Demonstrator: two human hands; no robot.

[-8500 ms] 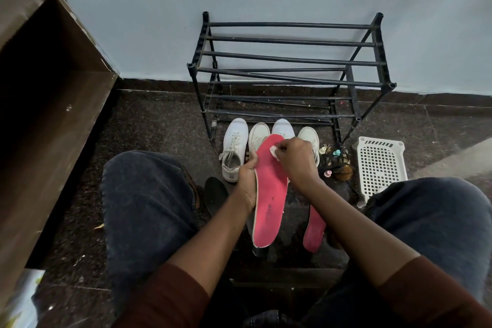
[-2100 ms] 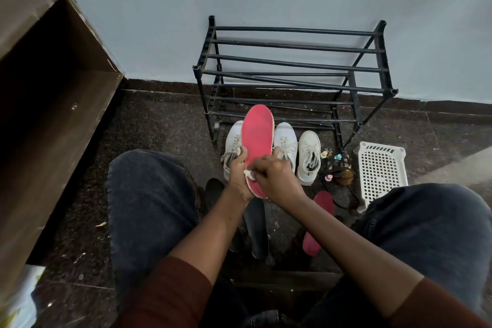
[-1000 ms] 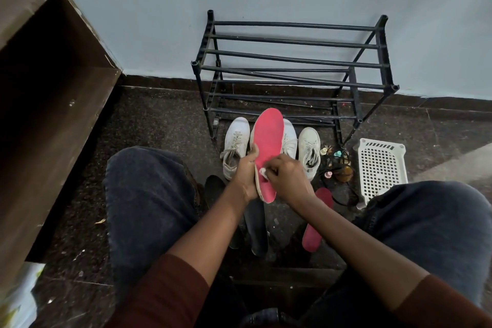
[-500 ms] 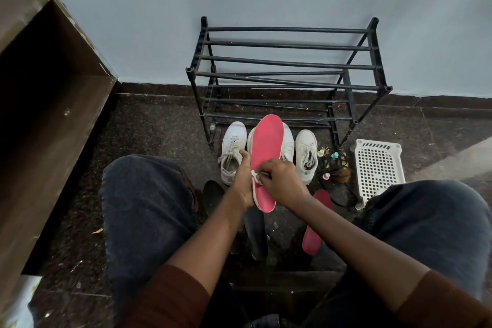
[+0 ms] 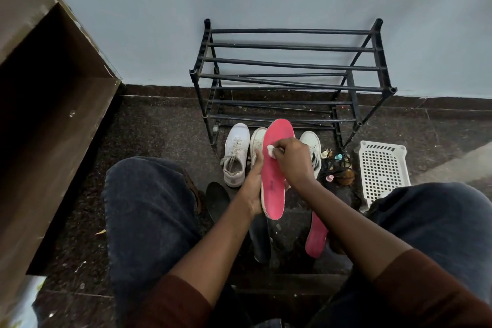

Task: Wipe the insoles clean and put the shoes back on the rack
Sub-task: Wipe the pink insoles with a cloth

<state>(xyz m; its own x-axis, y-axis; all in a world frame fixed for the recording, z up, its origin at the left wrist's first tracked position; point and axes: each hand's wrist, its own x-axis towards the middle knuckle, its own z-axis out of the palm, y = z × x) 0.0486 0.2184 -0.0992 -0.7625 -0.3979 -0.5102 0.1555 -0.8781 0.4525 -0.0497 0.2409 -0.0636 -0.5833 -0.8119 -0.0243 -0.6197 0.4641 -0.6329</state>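
My left hand [image 5: 254, 184] grips a pink insole [image 5: 274, 184] by its left edge, holding it upright between my knees. My right hand [image 5: 292, 161] pinches a small white wipe [image 5: 270, 150] against the upper half of that insole. A second pink insole [image 5: 316, 237] lies on the dark floor below my right wrist. White sneakers stand in front of the black rack [image 5: 290, 72]: one at the left [image 5: 235, 154], one partly behind the insole [image 5: 257, 141], one behind my right hand [image 5: 311, 141]. The rack's shelves hold nothing.
A dark shoe [image 5: 217, 200] lies on the floor by my left knee. A white perforated basket [image 5: 382, 168] sits right of the rack, with small bottles and clutter [image 5: 336, 166] beside it. A brown wooden cabinet [image 5: 40, 114] lines the left side.
The insole has slid down in my left hand, and my right hand with the wipe has moved from its lower part up to its upper half.
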